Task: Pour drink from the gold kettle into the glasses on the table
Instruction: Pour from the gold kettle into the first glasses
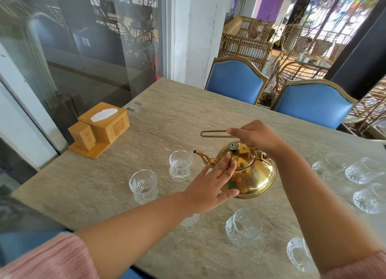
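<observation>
The gold kettle [255,175] is tipped to the left, its spout tip over the rim of an upright glass [180,165]. My right hand [255,136] is shut on the kettle's wire handle above the lid. My left hand [211,182] lies flat with spread fingers against the kettle's lid and near side. A second upright glass [143,185] stands to the left and nearer. Another glass [190,219] is mostly hidden under my left wrist. No liquid stream is clear to see.
Several more glasses [364,171] lie clustered on the right, and one [243,226] lies near the front. A wooden tissue box [104,123] stands at the stone table's [177,115] left edge. Two blue chairs [236,80] stand behind the far side. A glass wall runs along the left.
</observation>
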The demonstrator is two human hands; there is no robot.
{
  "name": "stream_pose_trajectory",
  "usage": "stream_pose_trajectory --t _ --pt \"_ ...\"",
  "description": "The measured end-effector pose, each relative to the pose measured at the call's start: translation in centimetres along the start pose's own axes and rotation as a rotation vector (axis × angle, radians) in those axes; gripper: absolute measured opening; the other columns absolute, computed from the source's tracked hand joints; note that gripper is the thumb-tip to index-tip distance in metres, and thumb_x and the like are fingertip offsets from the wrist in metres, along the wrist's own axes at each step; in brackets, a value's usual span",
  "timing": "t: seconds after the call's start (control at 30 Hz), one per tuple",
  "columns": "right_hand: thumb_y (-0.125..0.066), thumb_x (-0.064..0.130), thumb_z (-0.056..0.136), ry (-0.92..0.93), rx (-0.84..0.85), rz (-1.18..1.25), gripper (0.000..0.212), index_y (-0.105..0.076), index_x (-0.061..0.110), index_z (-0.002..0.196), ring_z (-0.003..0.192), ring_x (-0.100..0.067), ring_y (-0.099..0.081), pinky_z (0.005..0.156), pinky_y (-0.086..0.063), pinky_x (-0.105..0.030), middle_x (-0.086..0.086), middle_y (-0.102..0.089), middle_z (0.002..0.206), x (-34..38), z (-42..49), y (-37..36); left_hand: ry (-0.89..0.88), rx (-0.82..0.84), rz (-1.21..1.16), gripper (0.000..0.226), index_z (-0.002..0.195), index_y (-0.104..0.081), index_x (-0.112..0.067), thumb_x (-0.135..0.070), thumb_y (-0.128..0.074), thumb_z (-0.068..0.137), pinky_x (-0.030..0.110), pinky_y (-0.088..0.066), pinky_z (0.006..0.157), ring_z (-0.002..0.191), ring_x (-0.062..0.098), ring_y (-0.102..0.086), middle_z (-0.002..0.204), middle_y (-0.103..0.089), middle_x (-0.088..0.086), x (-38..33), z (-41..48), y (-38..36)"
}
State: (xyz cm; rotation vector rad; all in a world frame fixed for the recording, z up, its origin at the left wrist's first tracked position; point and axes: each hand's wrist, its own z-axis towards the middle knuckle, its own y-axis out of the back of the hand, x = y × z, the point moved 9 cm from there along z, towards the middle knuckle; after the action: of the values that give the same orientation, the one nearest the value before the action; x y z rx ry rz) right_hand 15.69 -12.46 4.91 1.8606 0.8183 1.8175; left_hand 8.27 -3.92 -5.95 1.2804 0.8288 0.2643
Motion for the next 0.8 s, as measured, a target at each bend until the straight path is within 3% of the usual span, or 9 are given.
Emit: stream_pose_trajectory --t 0.33,0.43,0.57,0.8 --pt "-0.070 0.041 0.076 -0.083 -0.235 0.427 0.054 -0.036 0.020 0.041 0.040 -0.014 -0.020 0.044 -0.021 -0.026 0.006 -0.030 0.039 -1.9 -3.4 4.5 -0.028 -0.078 0.029 0.071 0.148 0.014 -0.030 -0.062 -0.011 0.090 0.030 0.018 0.113 0.143 0.004 0.018 0.155 0.023 -0.010 -1.8 1.4 2.9" --pt "-0.073 0.046 0.071 -0.094 -0.328 0.540 0.054 -0.035 0.019 0.045 0.041 -0.014 -0.018 0.040 -0.023 -0.022 0.005 -0.029 0.040 -0.6 -5.4 5.6 -0.068 -0.186 -0.043 0.064 0.151 -0.003 -0.028 -0.054 -0.010 0.093 0.025 0.016 0.112 0.145 0.003 0.008 0.157 0.009 -0.012 -3.0 0.9 6.1" --pt "-0.074 0.035 0.075 -0.051 -0.401 0.612 0.053 -0.033 0.019 0.044 0.039 -0.014 -0.017 0.036 -0.030 -0.013 0.005 -0.027 0.037 2.1 -8.1 6.1 -0.100 -0.312 -0.103 0.056 0.148 -0.028 -0.022 -0.045 -0.019 0.097 0.035 0.003 0.115 0.145 0.006 -0.014 0.158 -0.015 -0.008 -4.1 -1.0 9.6" --pt "-0.074 0.021 0.076 0.005 -0.463 0.683 0.048 -0.034 0.020 0.049 0.034 -0.008 -0.017 0.037 -0.015 -0.019 0.009 -0.027 0.038 6.9 -13.1 5.1 -0.214 -0.283 -0.067 0.054 0.149 -0.024 -0.024 -0.043 -0.021 0.098 0.037 0.010 0.113 0.145 0.007 -0.016 0.158 -0.016 -0.008 -6.3 -6.6 12.4"
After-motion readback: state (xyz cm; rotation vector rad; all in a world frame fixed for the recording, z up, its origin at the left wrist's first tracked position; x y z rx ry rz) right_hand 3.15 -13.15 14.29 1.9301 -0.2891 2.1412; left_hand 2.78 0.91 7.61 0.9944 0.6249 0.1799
